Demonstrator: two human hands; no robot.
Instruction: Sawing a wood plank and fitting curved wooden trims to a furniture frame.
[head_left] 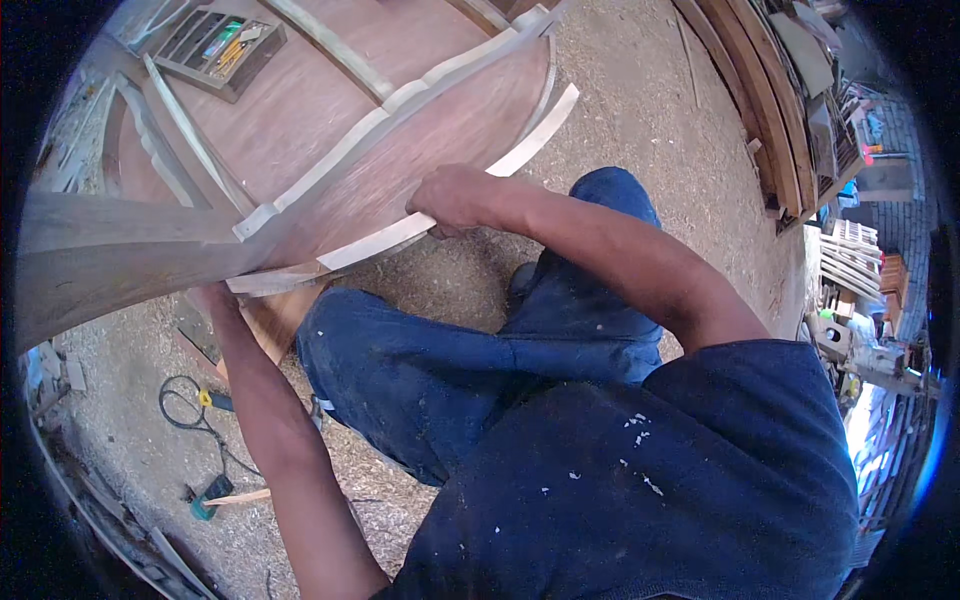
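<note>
Right hand clenched on pale curved wood strip, left hand beneath its lower end, grip hidden

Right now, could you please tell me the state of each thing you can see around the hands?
Right hand: closed on the pale curved strip.
Pale curved strip: bent along the panel's edge.
Left hand: pressed under the panel's lower edge.
Curved wooden panel: lying flat, ribs up.
Tool tray: open, filled.
Cable: loose on the sawdust.

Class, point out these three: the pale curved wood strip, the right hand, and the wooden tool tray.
pale curved wood strip (535,140), head view, upper free end
right hand (452,197), head view, knuckles
wooden tool tray (215,52), head view, compartments
</note>
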